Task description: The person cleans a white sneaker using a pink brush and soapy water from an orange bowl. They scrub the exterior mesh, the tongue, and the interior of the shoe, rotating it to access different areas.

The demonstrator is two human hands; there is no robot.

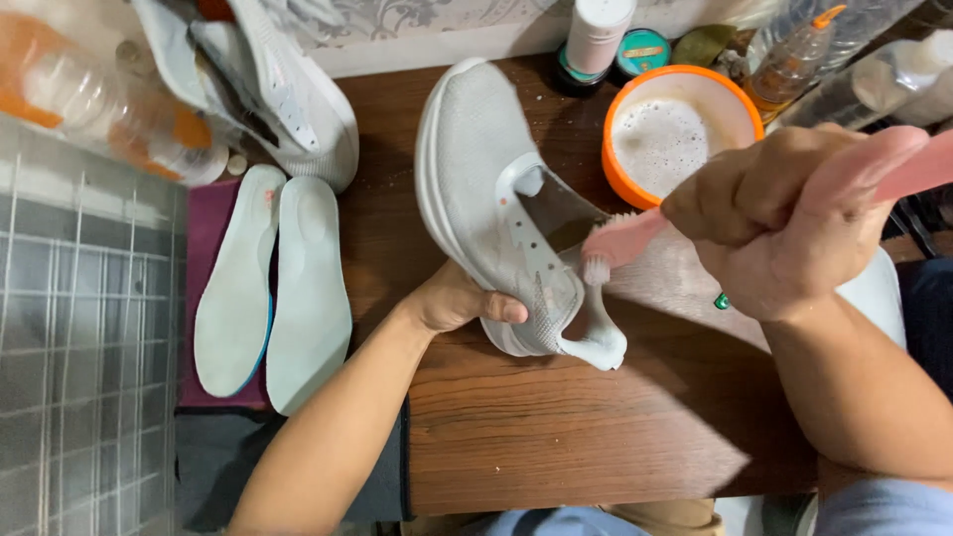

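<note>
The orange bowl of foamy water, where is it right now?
In the head view, the orange bowl stands on the wooden table at upper right, just beyond the right hand holding the pink brush, right of the white shoe.

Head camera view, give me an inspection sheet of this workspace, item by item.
Surface: brown wooden table, partly in shadow.
Job's things: pale grey shoe lying on its side; pink brush, bristles at the shoe's opening; orange bowl of foamy liquid behind it.
Clutter: two insoles side by side at left; second shoe at the back; bottles, a white jar and a small tin along the far edge.
Hands: left hand has its grip on the shoe's sole edge; right hand has its grip on the brush handle.
Cables: nothing seen.
Surroundings: tiled floor at left; dark cloth below the insoles.
</note>
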